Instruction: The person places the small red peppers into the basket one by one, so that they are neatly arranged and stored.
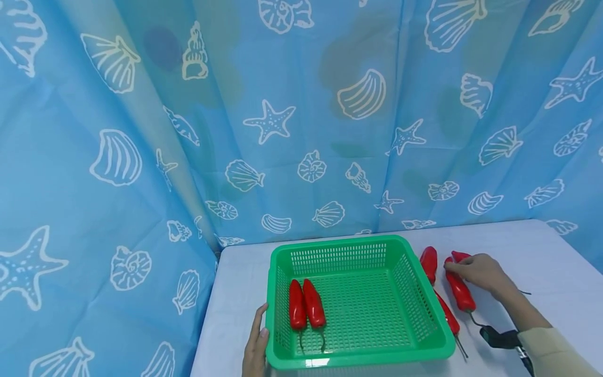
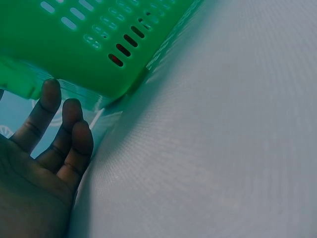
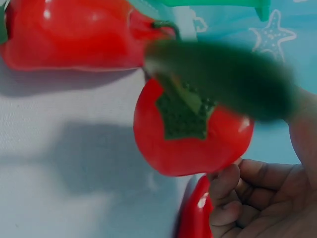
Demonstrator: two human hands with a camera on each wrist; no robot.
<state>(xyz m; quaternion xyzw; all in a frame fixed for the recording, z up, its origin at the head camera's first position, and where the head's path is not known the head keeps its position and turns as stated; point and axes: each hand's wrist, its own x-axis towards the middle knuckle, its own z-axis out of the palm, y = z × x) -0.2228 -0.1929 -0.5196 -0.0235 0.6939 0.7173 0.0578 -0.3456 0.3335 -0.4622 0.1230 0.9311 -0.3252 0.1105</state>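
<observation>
Just right of the green basket, my right hand point(image 1: 482, 272) pinches a long red chili pepper point(image 1: 460, 293) near its tip. In the right wrist view, that pepper point(image 3: 193, 156) points its green cap and blurred stem at the camera. Another chili pepper point(image 1: 459, 255) lies partly hidden behind the hand. Two more, one farther back point(image 1: 428, 263) and one nearer point(image 1: 448, 317), lie along the basket's right side. My left hand point(image 1: 256, 348) is at the left wall of the green basket point(image 1: 358, 361), fingers extended, fingertips at its side. Two chili peppers point(image 1: 297, 306) lie inside the basket, on the left.
A white cloth point(image 1: 235, 293) covers the table beneath everything. Behind and to the left hangs a blue curtain point(image 1: 301, 131) with white shells and starfish. The basket's raised rim stands between my two hands.
</observation>
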